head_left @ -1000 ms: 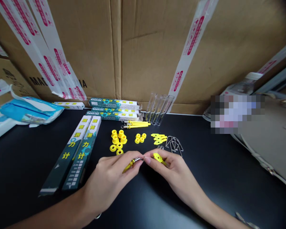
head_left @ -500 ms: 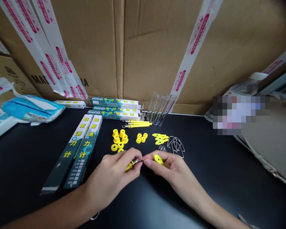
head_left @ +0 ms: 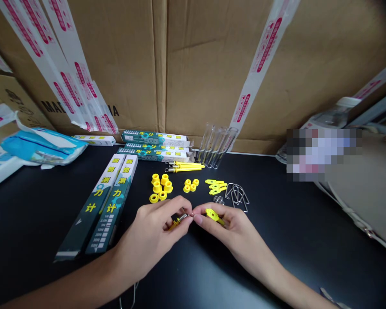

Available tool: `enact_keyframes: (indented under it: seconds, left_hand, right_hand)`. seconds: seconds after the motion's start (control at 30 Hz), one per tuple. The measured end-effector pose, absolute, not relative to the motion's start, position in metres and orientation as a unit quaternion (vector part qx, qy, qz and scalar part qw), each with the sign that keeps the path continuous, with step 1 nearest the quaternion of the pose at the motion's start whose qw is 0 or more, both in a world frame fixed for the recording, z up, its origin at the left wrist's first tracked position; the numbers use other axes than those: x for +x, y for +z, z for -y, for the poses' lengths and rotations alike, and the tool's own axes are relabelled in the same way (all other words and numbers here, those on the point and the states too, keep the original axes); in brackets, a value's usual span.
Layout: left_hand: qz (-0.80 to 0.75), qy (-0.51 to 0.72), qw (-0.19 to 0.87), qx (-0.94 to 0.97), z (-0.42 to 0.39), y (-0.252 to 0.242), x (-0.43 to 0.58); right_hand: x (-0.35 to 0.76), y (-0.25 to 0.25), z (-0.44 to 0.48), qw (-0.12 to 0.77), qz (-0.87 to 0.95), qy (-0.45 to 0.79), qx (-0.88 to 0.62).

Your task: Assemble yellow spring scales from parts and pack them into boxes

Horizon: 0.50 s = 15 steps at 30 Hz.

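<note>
My left hand [head_left: 151, 240] is closed on a yellow rod with a metal spring end [head_left: 177, 221], pinched between thumb and fingers. My right hand [head_left: 227, 229] is closed on a flat yellow plastic piece [head_left: 212, 214], and its fingertips pinch the metal tip of the rod where the two hands meet. Both hands hover just above the black tabletop [head_left: 35, 214]. Just beyond them lie yellow caps [head_left: 160, 187], small yellow rings [head_left: 190, 185], yellow flat strips [head_left: 216, 186], bent wire hooks [head_left: 237, 195] and a small metal spring [head_left: 218, 199].
Two long dark-green boxes [head_left: 106, 201] lie left of my hands, more boxes [head_left: 154, 146] at the back. Yellow rods [head_left: 185, 167] and clear tubes [head_left: 217, 146] sit near the cardboard wall [head_left: 196, 64]. A blue-white packet [head_left: 41, 146] lies far left, a beige bag [head_left: 366, 193] right.
Both hands stay pinched together; the left has turned the rod so less of it shows. The view has shifted slightly.
</note>
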<state>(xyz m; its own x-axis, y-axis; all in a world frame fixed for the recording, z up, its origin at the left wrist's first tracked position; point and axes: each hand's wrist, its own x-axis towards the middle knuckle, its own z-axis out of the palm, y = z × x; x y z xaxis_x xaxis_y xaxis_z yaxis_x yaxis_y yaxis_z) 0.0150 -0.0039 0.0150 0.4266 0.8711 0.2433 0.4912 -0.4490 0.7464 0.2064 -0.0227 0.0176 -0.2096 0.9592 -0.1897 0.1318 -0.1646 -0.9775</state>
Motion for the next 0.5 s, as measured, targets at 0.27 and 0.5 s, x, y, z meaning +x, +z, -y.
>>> enact_keyframes:
  seconds: [0.27, 0.5]
  left_hand:
    - [-0.411, 0.317, 0.254, 0.816, 0.0050, 0.0127, 0.0136]
    - [-0.365, 0.322, 0.164, 0.858, 0.0071, 0.0136, 0.0134]
  right_hand:
    - [0.2061, 0.0137, 0.0253, 0.364, 0.577, 0.505, -0.529]
    - [0.2071, 0.0117, 0.0243, 0.370, 0.579, 0.499, -0.528]
